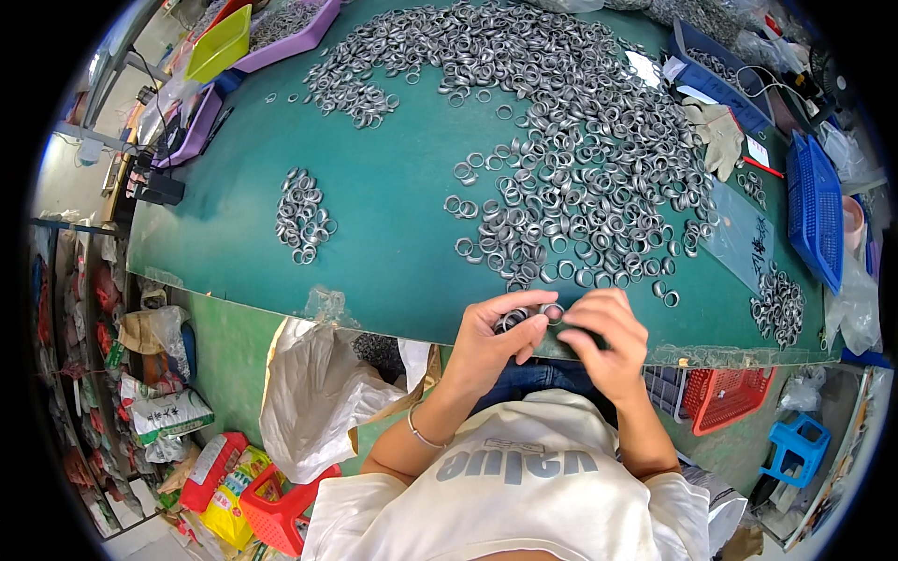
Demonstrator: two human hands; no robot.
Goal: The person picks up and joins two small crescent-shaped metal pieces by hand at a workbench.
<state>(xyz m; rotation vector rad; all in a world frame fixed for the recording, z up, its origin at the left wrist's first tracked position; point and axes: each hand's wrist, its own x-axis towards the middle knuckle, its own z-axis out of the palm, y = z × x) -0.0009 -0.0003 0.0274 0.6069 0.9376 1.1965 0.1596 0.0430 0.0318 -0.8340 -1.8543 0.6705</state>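
Note:
My left hand (490, 342) is closed around several grey metal rings (511, 321), just over the near edge of the green table. Between the two hands a single metal ring (552, 314) stands on edge at the left thumb and forefinger tips. The curled fingers of my right hand (606, 338) meet that ring at its right side; their exact grip is partly hidden. Just beyond my hands, a wide heap of similar rings (599, 178) spreads over the table. Farther left lies a small separate pile of rings (304, 215).
Another small ring pile (776, 307) lies at the right, near a blue basket (814, 210) and a clear plastic bag (739, 234). Purple and yellow-green trays (219, 45) stand far left. Below the table edge are an open paper sack (309, 393), red stool (276, 512) and red crate (725, 397).

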